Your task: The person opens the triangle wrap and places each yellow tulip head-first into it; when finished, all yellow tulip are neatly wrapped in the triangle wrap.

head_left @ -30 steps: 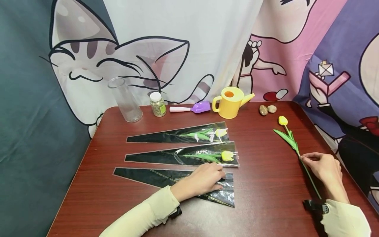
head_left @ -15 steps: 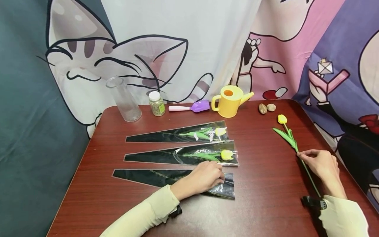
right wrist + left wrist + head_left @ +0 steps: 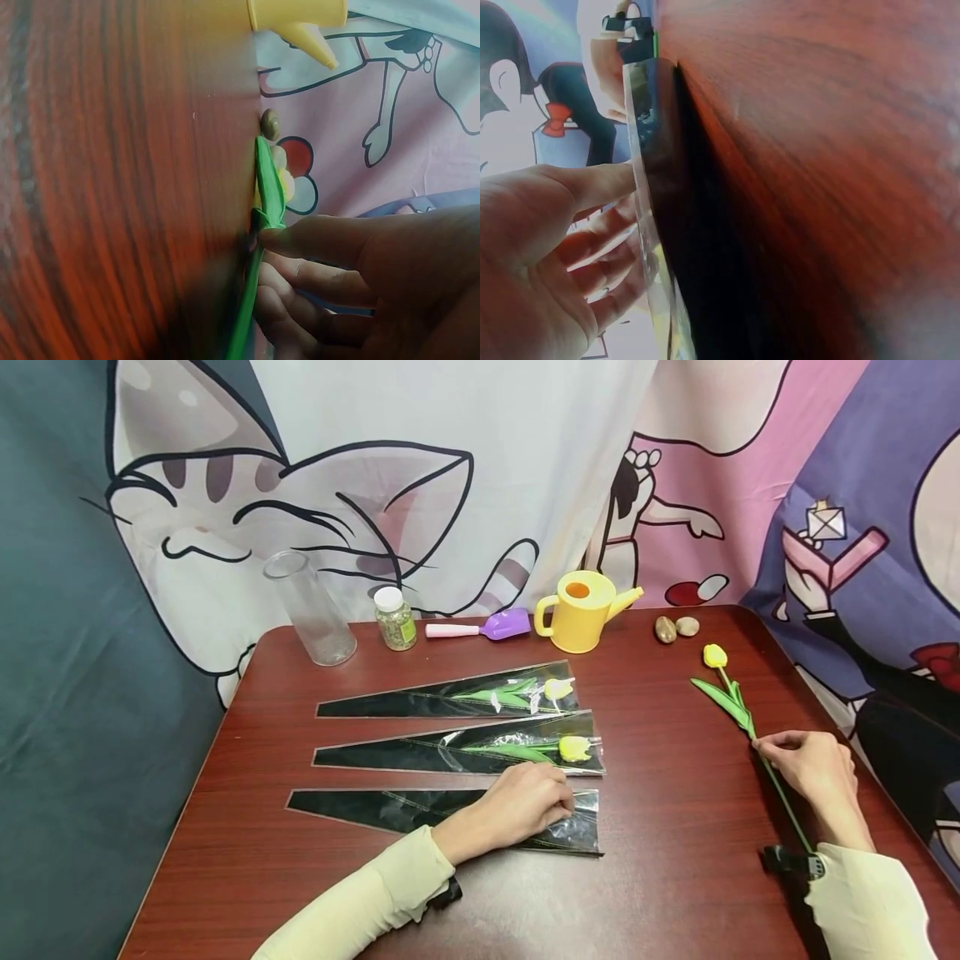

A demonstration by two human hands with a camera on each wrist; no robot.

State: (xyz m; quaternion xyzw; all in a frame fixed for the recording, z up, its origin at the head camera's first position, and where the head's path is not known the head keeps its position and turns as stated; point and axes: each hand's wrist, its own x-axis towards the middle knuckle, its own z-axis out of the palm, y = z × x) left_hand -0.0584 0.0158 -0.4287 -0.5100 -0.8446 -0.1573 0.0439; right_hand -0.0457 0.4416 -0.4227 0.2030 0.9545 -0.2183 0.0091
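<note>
Red-brown wooden table (image 3: pixel 675 827) before cartoon-cat curtain (image 3: pixel 420 468)

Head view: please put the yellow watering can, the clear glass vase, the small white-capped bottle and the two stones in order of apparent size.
1. Clear glass vase and yellow watering can: similar, not ranked.
2. White-capped bottle.
3. The two stones, smallest.
All stand along the table's far edge, so nearness hardly distorts this.

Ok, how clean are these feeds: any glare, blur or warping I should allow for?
Head view: sharp and evenly lit, with white glare patches on the clear plastic flower sleeve under the left hand, and wide-angle bowing at the edges. Left wrist view: the dark red wooden table is smeared. Right wrist view: the green tulip stem by the right hand is soft, the table blurred.
</note>
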